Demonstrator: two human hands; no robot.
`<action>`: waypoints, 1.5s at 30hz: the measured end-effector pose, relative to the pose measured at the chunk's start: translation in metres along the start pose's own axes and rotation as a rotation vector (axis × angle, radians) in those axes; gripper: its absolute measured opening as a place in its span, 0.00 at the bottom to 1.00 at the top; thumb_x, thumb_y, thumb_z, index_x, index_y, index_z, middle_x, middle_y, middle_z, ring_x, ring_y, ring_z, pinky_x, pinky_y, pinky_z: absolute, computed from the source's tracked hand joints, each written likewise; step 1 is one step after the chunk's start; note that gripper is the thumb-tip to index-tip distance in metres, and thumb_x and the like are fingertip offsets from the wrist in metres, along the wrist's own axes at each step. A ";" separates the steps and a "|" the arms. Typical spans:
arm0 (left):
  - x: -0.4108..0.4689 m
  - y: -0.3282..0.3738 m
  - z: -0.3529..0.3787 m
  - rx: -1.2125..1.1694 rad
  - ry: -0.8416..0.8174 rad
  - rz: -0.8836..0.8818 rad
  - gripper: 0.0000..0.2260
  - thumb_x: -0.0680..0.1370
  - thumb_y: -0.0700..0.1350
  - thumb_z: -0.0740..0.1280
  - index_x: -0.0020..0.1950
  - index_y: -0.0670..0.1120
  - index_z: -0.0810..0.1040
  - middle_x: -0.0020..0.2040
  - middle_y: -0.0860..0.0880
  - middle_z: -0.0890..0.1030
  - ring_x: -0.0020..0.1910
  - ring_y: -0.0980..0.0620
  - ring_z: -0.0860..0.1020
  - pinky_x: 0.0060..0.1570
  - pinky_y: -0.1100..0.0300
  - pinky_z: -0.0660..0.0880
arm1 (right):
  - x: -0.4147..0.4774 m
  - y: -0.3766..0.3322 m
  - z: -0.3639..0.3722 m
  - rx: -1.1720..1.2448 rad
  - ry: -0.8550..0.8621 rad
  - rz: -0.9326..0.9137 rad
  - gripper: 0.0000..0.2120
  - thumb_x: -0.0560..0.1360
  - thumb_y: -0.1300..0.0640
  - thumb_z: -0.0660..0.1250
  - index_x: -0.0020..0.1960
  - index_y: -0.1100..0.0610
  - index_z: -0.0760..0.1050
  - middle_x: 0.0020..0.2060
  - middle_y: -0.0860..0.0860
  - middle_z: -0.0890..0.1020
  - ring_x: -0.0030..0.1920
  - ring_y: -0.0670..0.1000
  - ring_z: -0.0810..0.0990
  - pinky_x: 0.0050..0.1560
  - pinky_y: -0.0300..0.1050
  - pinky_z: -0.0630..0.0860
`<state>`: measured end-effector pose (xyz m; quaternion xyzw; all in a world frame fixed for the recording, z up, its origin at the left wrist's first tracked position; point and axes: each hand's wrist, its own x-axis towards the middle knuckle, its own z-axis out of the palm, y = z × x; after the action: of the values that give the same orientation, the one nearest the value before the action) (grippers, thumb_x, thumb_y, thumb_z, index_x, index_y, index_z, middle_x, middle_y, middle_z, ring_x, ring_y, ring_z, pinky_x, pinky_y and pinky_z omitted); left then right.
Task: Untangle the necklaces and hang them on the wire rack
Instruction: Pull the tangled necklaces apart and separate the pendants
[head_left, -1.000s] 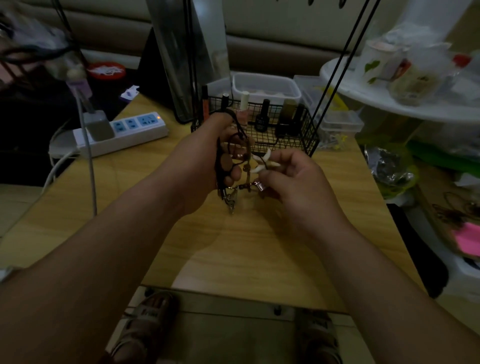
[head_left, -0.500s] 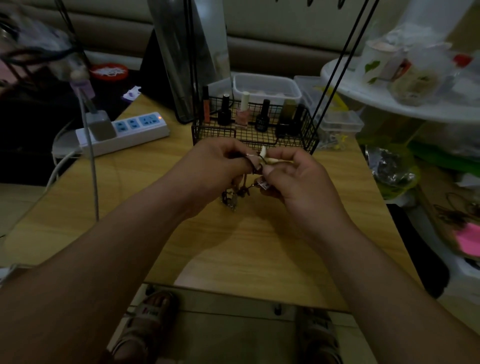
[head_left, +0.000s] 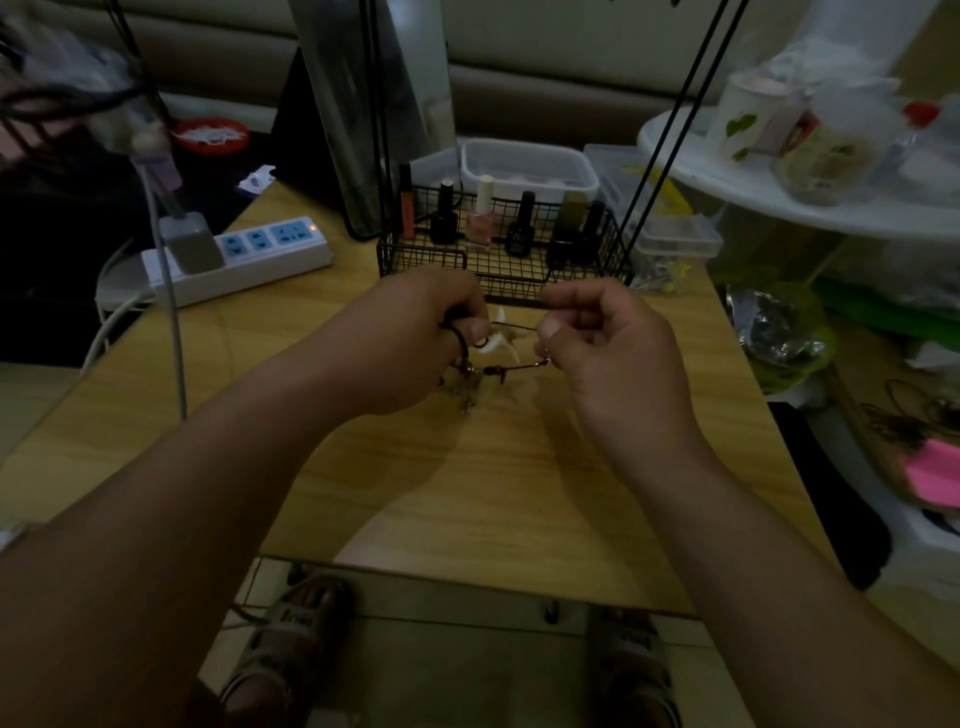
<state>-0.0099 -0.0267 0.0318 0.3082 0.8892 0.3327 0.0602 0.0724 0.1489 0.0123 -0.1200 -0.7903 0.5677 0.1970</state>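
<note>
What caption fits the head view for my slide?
Left hand and right hand hold tangled necklaces over the wooden table.

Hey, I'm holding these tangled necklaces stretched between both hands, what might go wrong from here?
The necklace cord stretched between your left hand and right hand may tighten the tangle near the white pendant, or snap, if pulled harder. Your hands sit close to the wire basket, so a jerk might knock the nail polish bottles.
</note>
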 end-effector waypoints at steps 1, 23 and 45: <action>-0.001 -0.002 -0.001 0.022 -0.008 0.024 0.03 0.84 0.47 0.67 0.51 0.53 0.79 0.49 0.56 0.77 0.45 0.58 0.75 0.39 0.60 0.70 | 0.000 0.000 0.000 -0.032 0.004 -0.018 0.10 0.80 0.62 0.69 0.56 0.48 0.80 0.46 0.48 0.84 0.47 0.49 0.84 0.48 0.40 0.82; 0.001 0.001 -0.006 -0.557 -0.046 -0.081 0.09 0.84 0.48 0.66 0.53 0.43 0.81 0.38 0.49 0.82 0.36 0.52 0.77 0.33 0.59 0.71 | 0.004 -0.006 -0.002 0.230 -0.356 0.107 0.14 0.81 0.56 0.69 0.66 0.48 0.79 0.54 0.48 0.85 0.53 0.49 0.85 0.51 0.45 0.81; -0.004 0.013 -0.005 -0.512 -0.053 -0.249 0.19 0.85 0.57 0.61 0.48 0.43 0.81 0.37 0.44 0.85 0.35 0.49 0.80 0.31 0.61 0.73 | 0.013 -0.015 -0.014 0.636 -0.110 0.203 0.06 0.85 0.55 0.61 0.58 0.55 0.75 0.40 0.52 0.82 0.43 0.56 0.86 0.53 0.54 0.83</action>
<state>-0.0020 -0.0239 0.0434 0.1797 0.8054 0.5284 0.1997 0.0671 0.1611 0.0329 -0.0998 -0.5671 0.8081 0.1242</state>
